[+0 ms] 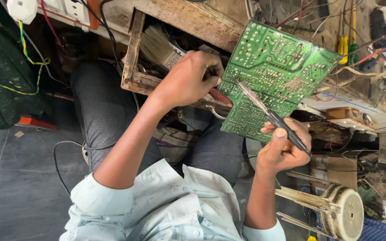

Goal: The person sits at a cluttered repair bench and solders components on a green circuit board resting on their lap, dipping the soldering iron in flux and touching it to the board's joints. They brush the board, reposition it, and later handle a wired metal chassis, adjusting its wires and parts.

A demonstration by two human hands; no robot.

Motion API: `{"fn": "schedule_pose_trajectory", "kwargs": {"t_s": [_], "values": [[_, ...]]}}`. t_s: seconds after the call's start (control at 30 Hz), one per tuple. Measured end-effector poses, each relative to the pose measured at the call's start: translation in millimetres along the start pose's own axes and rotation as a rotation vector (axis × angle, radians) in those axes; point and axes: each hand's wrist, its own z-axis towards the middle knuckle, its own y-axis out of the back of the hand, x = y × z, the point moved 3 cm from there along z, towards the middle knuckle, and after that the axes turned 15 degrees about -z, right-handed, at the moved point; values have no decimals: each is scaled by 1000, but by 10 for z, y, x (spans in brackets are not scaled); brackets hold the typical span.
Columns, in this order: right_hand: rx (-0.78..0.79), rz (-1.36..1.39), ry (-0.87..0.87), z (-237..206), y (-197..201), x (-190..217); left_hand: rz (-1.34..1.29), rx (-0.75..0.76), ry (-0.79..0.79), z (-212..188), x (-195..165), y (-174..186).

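Above the person's lap, the left hand (pixel 188 80) is gripping the green circuit board (pixel 273 76) by its edge while the right hand (pixel 284 147), fingers closed, is pressing a soldering iron (pixel 271 117) tip against it.

- We see a grey stone floor (pixel 18 187), dusty, with a black cable (pixel 63 149) looping across it.
- A rough wooden drawer (pixel 135 58) hangs open under a worn tabletop (pixel 193 15).
- White sockets (pixel 63 6) sit at the top left, with yellow-green wire (pixel 27 58) trailing below.
- Wires and tools crowd a bench (pixel 362 49) on the right.
- A pale stool (pixel 336 207) lies tipped over at the lower right.
- The light is even and soft.
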Motion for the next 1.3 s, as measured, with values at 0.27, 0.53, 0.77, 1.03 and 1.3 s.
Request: {"fn": "schedule_pose_trajectory", "kwargs": {"t_s": [0.27, 0.53, 0.77, 1.03, 1.3], "values": [[-25, 16, -1, -21, 13, -11, 4, -7, 0, -7, -19, 0], [-3, -14, -3, -39, 19, -23, 6, -1, 19, -14, -20, -1], [-32, 12, -10, -42, 45, -40, 7, -4, 16, -16, -20, 4], [-7, -15, 12, -66, 3, -4, 24, -5, 0, -18, -24, 13], [5, -108, 73, -81, 17, 40, 7, 0, 21, -20, -22, 0]]}}
